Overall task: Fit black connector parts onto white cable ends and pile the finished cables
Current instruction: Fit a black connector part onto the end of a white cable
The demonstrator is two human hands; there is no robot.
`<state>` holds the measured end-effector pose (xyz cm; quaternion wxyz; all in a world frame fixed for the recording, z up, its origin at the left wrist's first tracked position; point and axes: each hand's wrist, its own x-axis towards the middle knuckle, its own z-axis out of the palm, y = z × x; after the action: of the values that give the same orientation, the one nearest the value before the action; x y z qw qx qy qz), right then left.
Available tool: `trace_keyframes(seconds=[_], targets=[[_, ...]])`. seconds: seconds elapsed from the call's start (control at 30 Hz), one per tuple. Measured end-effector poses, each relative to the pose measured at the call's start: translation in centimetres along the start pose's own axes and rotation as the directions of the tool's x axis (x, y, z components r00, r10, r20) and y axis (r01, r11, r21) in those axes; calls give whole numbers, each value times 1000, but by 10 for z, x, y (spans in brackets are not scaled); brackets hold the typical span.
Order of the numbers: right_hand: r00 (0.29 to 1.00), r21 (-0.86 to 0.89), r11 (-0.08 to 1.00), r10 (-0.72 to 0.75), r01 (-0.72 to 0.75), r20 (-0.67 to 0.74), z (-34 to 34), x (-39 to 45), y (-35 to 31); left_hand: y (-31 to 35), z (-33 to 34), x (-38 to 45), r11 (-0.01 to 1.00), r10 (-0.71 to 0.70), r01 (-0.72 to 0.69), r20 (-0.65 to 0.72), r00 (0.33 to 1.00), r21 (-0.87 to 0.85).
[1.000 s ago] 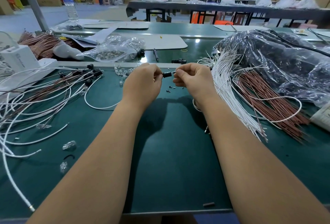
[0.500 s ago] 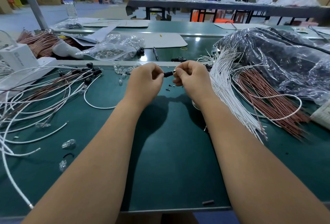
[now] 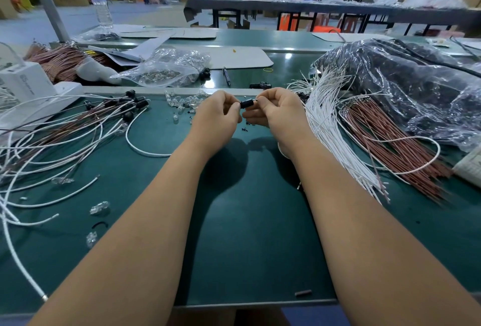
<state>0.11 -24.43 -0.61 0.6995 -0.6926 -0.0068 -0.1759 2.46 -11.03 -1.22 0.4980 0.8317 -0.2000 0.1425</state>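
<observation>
On the green counter [image 3: 234,247], the unfitted white cables [image 3: 335,128] lie right and the finished pile [image 3: 78,128] left. Both hands have held almost still over the last second, so fitting continues. The left hand [image 3: 217,117] pinches the black connector part [image 3: 246,104]; the right hand [image 3: 279,111], fingers curled, seemingly feeds the cable end, which is too small to confirm.
</observation>
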Motion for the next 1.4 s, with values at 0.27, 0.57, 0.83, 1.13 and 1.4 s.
trace_keyframes(seconds=[0.27, 0.57, 0.83, 1.13, 1.4], targets=[[989, 191, 971, 130, -142, 74, 1, -2, -5, 0, 1, 1, 996, -53, 52, -16, 998, -77], [1000, -167, 986, -24, 26, 14, -2, 1, 2, 1, -2, -3, 997, 47, -44, -43, 998, 61], [998, -130, 989, -64, 64, 0, -2, 0, 2, 5, -4, -3, 997, -29, 26, -31, 999, -74], [1000, 47, 999, 12, -13, 25, -3, -2, -5, 7, -7, -3, 969, -68, 57, -38, 997, -239], [997, -106, 994, -21, 29, 72, 0, -3, 0, 3, -6, 0, 954, -107, 101, -5, 994, -281]])
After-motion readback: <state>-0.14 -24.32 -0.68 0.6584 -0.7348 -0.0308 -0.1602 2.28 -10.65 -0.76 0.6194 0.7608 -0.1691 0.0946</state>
